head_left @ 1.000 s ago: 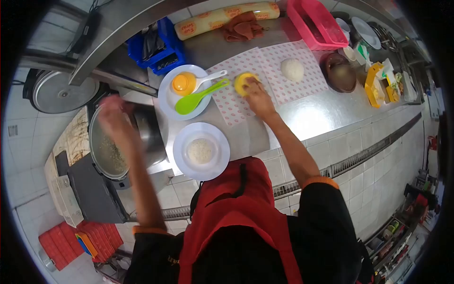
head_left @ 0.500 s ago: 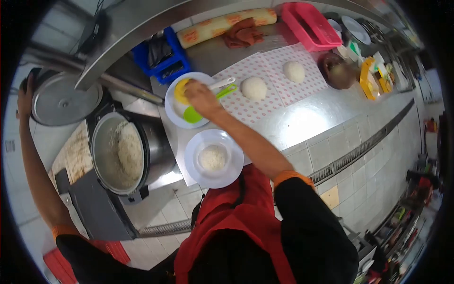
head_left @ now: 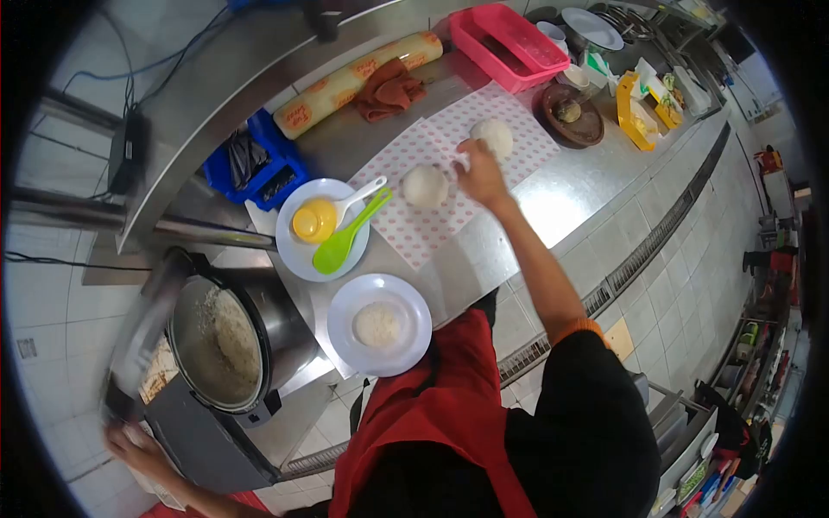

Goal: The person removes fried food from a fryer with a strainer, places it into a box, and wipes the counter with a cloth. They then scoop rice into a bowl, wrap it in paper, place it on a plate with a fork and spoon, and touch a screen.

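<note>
My left hand point(head_left: 138, 451) grips the lower edge of the rice cooker lid point(head_left: 141, 337), which is smeared by motion beside the cooker. The open pot point(head_left: 211, 345) holds white rice along one side. My right hand point(head_left: 482, 175) reaches over the patterned paper sheets point(head_left: 414, 237), its fingers apart and curved. Its fingertips are where the sheets meet, between a near rice mound point(head_left: 426, 187) and a farther rice mound point(head_left: 493, 138). A white plate point(head_left: 298, 259) carries a yellow cup with a white handle point(head_left: 315, 220) and a green rice paddle point(head_left: 335, 250).
A second white plate point(head_left: 380, 358) with rice stands at the counter's near edge. At the back are a blue bin point(head_left: 281, 160), a printed roll point(head_left: 319, 99), a brown cloth point(head_left: 389, 91) and a pink basket point(head_left: 509, 73). A brown mortar point(head_left: 574, 129) and yellow box point(head_left: 635, 121) lie farther right.
My right hand has left the yellow cup on the plate and moved right to the paper sheets. My left hand and the cooker lid have moved down and nearer me. The view has shifted.
</note>
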Available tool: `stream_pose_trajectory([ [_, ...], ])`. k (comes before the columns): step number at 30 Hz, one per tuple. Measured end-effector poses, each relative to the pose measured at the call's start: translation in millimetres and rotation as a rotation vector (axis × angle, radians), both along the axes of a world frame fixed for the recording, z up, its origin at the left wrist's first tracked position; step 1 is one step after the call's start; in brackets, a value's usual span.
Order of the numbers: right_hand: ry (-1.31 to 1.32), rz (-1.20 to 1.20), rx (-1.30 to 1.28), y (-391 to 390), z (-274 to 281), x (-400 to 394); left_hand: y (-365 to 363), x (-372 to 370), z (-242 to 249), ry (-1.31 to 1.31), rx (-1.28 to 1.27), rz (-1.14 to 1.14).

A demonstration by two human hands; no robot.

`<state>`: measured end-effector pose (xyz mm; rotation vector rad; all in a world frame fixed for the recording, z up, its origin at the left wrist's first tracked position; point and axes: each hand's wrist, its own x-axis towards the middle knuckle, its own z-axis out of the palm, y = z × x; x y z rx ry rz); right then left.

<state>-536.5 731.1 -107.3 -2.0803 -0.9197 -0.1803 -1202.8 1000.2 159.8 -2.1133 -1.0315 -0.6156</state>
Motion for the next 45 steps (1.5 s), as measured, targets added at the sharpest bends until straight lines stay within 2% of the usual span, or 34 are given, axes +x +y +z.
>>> stream_pose_trajectory([
  [2, -0.084, -0.02, -0.114, -7, 2, 60, -65, 11, -47, -0.08, -0.06, 0.023],
  [3, -0.073, -0.107, -0.212, -2, 1, 82, -90, 10, -70, -0.119, -0.105, 0.026],
  [5, -0.099, -0.067, -0.416, 5, -3, 123, -125, 19, -105, -0.097, -0.141, 0.01],
  [6, -0.103, -0.052, -0.402, 11, -8, 143, -135, 23, -122, -0.113, -0.186, 0.082],
  [8, -0.229, 0.097, -0.678, 23, -21, 178, -150, 40, -149, -0.162, -0.237, 0.199],
  [9, -0.237, 0.112, -0.657, 32, -27, 193, -153, 48, -153, -0.168, -0.217, 0.215],
  [11, -0.32, 0.215, -0.827, 49, -20, 215, -161, 67, -154, -0.1, -0.747, 0.435],
  [12, -0.223, 0.263, -0.91, 51, -11, 220, -160, 73, -162, -0.109, -0.733, 0.45],
  [13, -0.228, 0.272, -0.897, 56, -15, 230, -155, 79, -173, -0.166, -0.794, 0.458],
  [15, -0.04, 0.482, -0.876, 62, -30, 253, -142, 86, -191, -0.234, -0.863, 0.464],
  [17, -0.124, 0.562, -0.889, 59, -22, 263, -126, 93, -206, -0.21, -0.903, 0.85],
  [19, -0.189, 0.64, -0.909, 60, -18, 264, -125, 87, -215, -0.215, -0.958, 0.869],
  [21, -0.205, 0.76, -0.993, 62, -13, 265, -126, 93, -225, -0.204, -0.793, 0.928],
  [22, -0.318, 0.717, -0.882, 54, -3, 260, -123, 89, -227, -0.182, -0.791, 0.937],
  [23, -0.314, 0.718, -0.897, 54, 8, 260, -118, 89, -223, -0.135, -0.822, 0.982],
  [25, 0.032, 0.72, -0.996, 54, 15, 256, -99, 63, -228, -0.162, -0.924, 0.996],
  [26, -0.138, 0.744, -0.944, 49, 12, 256, -109, 67, -228, -0.153, -0.934, 1.01],
  [27, -0.143, 0.751, -0.951, 42, 12, 259, -108, 80, -234, -0.238, -0.752, 0.847],
  [29, -0.654, 0.802, -0.697, 12, 25, 243, -109, 132, -229, -0.376, -0.379, 0.526],
  [30, -0.641, 0.816, -0.697, 0, 21, 235, -119, 178, -227, -0.379, -0.345, 0.347],
  [31, -0.708, 0.816, -0.584, -11, 18, 232, -143, 253, -231, -0.388, -0.315, 0.169],
  [32, -0.776, 0.815, -0.47, -20, 17, 228, -175, 349, -214, -0.591, -0.565, -0.02],
  [33, -0.774, 0.834, -0.474, -30, 15, 220, -199, 423, -216, -0.594, -0.607, -0.24],
  [34, -0.779, 0.806, -0.472, -39, 13, 212, -224, 496, -210, -0.731, -0.952, -0.353],
  [35, -0.785, 0.777, -0.467, -45, 12, 207, -230, 556, -207, -0.442, -0.924, -0.521],
  [36, -0.755, 0.791, -0.415, -51, 9, 207, -237, 600, -211, -0.195, -0.888, -0.517],
  [37, -0.756, 0.801, -0.412, -56, 7, 209, -238, 639, -210, -0.129, -0.936, -0.579],
  [39, -0.756, 0.714, -0.392, -66, 5, 215, -237, 687, -222, 0.075, -0.755, -0.595],
  [42, -0.656, 0.632, -0.492, -77, -1, 233, -215, 711, -259, 0.055, -0.627, -0.568],
  [45, -0.678, 0.598, -0.488, -94, -9, 246, -203, 697, -267, 0.113, -0.73, -0.635],
])
